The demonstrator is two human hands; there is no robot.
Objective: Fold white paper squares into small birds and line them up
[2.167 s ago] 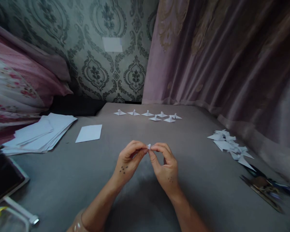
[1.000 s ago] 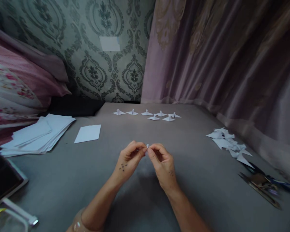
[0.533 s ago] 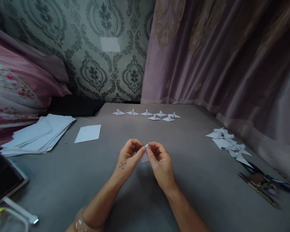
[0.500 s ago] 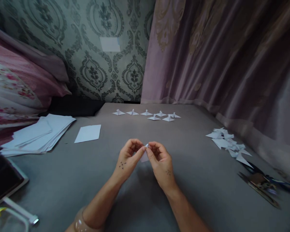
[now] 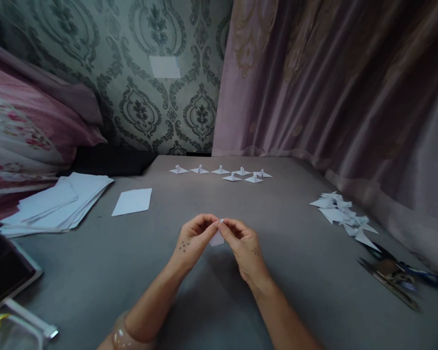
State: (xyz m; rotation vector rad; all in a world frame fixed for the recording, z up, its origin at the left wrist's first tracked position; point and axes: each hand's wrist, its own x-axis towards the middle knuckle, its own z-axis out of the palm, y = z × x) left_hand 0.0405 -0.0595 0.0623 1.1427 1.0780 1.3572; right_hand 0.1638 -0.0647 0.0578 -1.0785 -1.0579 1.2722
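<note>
Between my two hands is a small folded white paper (image 5: 216,238), held above the grey table (image 5: 219,301). My left hand (image 5: 194,238) pinches it from the left with thumb and fingers. From the right, my right hand (image 5: 245,245) pinches the same paper, thumb tip close to the other thumb. Most of the paper's upper part is hidden by my fingers; a tiny tip shows above the thumbs and a flat flap hangs below. Farther off stand several folded paper figures (image 5: 220,169) in a loose double row.
A single white sheet (image 5: 132,201) lies at left, beside a stack of paper (image 5: 58,204). A dark-screened device (image 5: 7,272) sits at the near left. On the right are heaped paper figures (image 5: 345,216) and scissors (image 5: 423,276). Curtains (image 5: 277,97) border the table.
Both hands have dipped slightly, and the fingers have closed in nearer the thumbs around the folded paper. The paper stays pinched; other things keep their places.
</note>
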